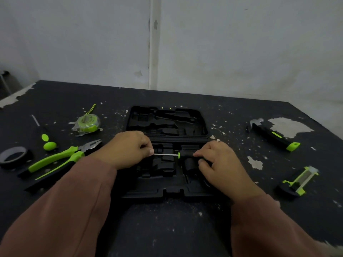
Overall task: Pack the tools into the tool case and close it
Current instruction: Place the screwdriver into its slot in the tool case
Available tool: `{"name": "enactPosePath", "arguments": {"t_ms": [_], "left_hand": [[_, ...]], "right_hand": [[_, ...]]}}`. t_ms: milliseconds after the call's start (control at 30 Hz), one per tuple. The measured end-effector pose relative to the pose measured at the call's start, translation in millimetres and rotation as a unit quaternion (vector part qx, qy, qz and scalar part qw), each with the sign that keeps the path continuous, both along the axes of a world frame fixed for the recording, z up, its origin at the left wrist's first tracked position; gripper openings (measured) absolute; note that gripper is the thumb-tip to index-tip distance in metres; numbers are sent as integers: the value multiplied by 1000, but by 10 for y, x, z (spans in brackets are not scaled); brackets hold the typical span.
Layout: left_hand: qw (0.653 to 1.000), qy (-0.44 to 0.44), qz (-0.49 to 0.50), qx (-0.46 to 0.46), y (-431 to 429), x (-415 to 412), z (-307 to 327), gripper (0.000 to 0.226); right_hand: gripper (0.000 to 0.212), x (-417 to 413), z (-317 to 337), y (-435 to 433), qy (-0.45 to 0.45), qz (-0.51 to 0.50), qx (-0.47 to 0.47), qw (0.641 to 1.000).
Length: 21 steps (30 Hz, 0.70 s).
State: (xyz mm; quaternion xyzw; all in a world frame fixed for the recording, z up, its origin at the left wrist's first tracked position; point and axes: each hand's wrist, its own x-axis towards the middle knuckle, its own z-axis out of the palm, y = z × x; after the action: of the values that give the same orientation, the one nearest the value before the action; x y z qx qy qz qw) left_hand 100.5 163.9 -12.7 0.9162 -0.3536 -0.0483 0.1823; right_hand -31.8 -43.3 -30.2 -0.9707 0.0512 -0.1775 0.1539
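Observation:
A black tool case point(167, 193) lies open flat in the middle of the dark table, its moulded slots facing up. Over its near half I hold a small screwdriver point(173, 155) level, with a thin metal shaft, a green collar and a black handle. My left hand point(128, 148) pinches the shaft's tip. My right hand point(220, 161) grips the black handle. Loose tools lie around the case: green-handled pliers point(63, 157), a tape measure point(86, 123), a second screwdriver point(46, 140), a hammer point(272, 135) and a utility knife point(298, 180).
A roll of black tape point(14, 156) sits at the far left edge. The table point(167, 229) is black with chipped, flaking paint and ends at a pale wall behind. A long dark flat tool lies under the pliers.

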Motion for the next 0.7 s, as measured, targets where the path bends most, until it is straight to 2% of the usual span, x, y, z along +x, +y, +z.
{"name": "enactPosePath", "arguments": {"t_ms": [100,200,333,500,700], "left_hand": [[999,-16,22,-25,-12,20,-4,15],[997,-30,63,-17,-16,13,-2,36],[996,-12,90,-13,0,19,-22,57],[995,24,92,2,-8,43,-38,64],[996,28,85,22,-12,69,-54,70]], "right_hand": [[34,-10,-20,5,-7,-9,-11,1000],[45,-13,-23,19,-13,-13,-34,999],[44,-15,-32,39,-16,-22,-67,997],[40,-14,-36,56,-22,-36,-96,995],[44,-13,-36,65,-20,-48,-83,995]]}}
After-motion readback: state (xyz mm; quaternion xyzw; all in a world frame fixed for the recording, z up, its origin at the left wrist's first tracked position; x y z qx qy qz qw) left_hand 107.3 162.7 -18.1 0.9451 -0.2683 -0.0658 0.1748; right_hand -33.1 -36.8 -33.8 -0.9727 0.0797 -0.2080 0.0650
